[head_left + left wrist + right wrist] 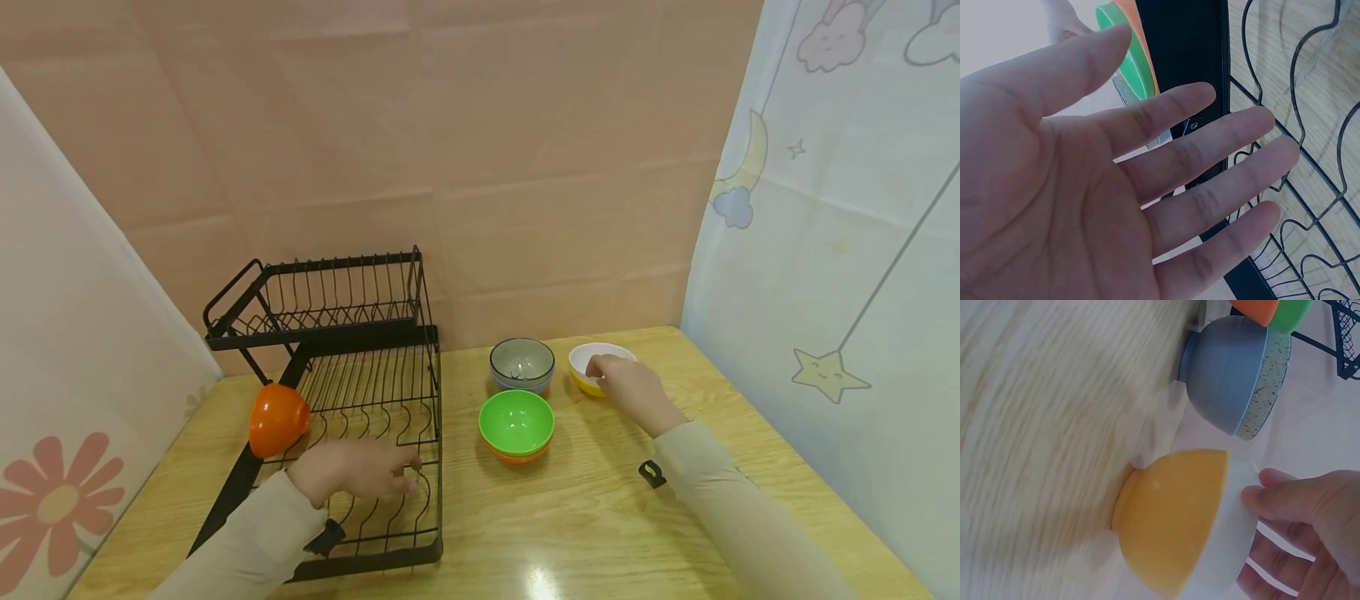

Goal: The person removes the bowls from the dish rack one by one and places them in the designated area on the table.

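At the back right, a white bowl (pixel 582 358) sits inside a yellow bowl (pixel 1169 515). My right hand (pixel 633 392) pinches the white bowl's rim, the thumb on its outer side and the other fingers at the far side. Over the lower front of a black dish rack (pixel 441 500) hovers my left hand (pixel 356 468), its fingers extended and holding nothing in the left wrist view. An orange bowl (pixel 273 423) stands on its side at the rack's left edge. Between the hands, a green bowl (pixel 517 423) rests in another orange bowl (pixel 517 457).
Behind the green bowl, a grey speckled bowl (pixel 522 360) nests in a blue bowl (pixel 1222 372). The rack's upper tier (pixel 322 304) rises at the back left. Cloth walls (pixel 562 167) border the wooden table (pixel 570 533) at the back and sides.
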Motion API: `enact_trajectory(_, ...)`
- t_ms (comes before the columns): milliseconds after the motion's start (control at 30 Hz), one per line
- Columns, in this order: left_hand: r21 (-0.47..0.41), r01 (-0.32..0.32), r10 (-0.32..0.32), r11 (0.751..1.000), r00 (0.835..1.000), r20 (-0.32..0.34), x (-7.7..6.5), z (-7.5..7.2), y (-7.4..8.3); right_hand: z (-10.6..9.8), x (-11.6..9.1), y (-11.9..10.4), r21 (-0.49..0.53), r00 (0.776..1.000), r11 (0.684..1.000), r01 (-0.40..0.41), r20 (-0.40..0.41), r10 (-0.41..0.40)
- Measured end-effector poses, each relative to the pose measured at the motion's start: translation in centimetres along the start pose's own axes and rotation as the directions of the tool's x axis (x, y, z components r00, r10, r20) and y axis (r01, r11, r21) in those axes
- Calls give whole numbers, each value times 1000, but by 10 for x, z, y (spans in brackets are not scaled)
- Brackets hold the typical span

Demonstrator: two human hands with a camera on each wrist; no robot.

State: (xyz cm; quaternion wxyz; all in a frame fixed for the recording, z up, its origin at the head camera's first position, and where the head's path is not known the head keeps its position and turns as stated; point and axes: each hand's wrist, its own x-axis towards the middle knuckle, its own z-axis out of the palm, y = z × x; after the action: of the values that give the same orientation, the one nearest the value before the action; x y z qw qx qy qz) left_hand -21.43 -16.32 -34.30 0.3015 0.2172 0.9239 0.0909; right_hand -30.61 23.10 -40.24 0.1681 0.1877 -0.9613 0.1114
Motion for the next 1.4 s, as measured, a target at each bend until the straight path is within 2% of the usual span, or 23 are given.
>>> enact_trajectory(400,17,-13,13,1000,1000,-4,-1,1,2,6,-4,3,-7,1000,1000,15,-7,-15)
enact_trajectory(767,16,-14,14,1000,1000,1,0,1,3,4,-3,3,-1,999,999,33,6,-33)
enact_trajectory(1100,18,-22,22,1000,1000,2,1,0,2,3,-2,1,-11,996,998,62,-69,-63)
enact_trajectory(1400,19,-13,13,1000,1000,10,1,0,4,-2,-2,-9,-21,994,996,82,-75,-83)
